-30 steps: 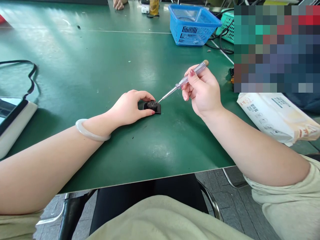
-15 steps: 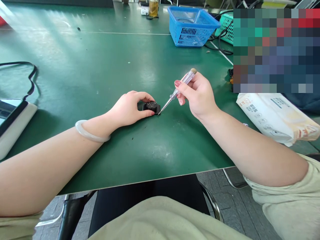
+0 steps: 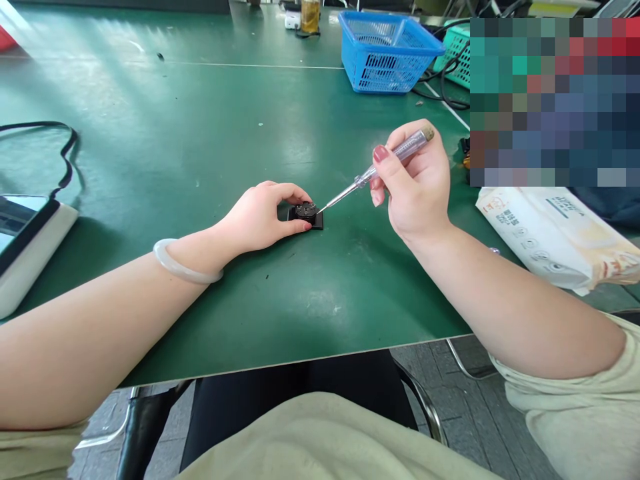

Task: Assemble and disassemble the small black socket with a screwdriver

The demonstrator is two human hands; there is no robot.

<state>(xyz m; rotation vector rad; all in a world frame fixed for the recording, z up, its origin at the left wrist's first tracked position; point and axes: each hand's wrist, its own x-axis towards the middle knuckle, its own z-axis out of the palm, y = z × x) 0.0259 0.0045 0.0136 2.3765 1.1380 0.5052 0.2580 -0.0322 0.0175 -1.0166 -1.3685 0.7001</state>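
A small black part with a round raised middle on a flat rectangular base (image 3: 306, 212) lies on the green table (image 3: 225, 160). My left hand (image 3: 260, 215) grips it from the left, thumb on the near side and index finger on the far side. In my right hand (image 3: 417, 180) is a screwdriver (image 3: 367, 175) with a clear handle and a thin metal shaft. It is held at a low slant, its tip at the right side of the round middle. Whether the tip touches the part, I cannot tell.
A blue plastic basket (image 3: 387, 57) stands at the back right, with black cables beside it. A white and beige packet (image 3: 555, 233) lies to the right. On the left is a white-edged device (image 3: 35, 247) with a black strap. The table's front edge runs below my arms.
My right hand has moved right and tilted the screwdriver lower. Its tip has shifted from the base's right edge up to the round middle. My left hand keeps its hold.
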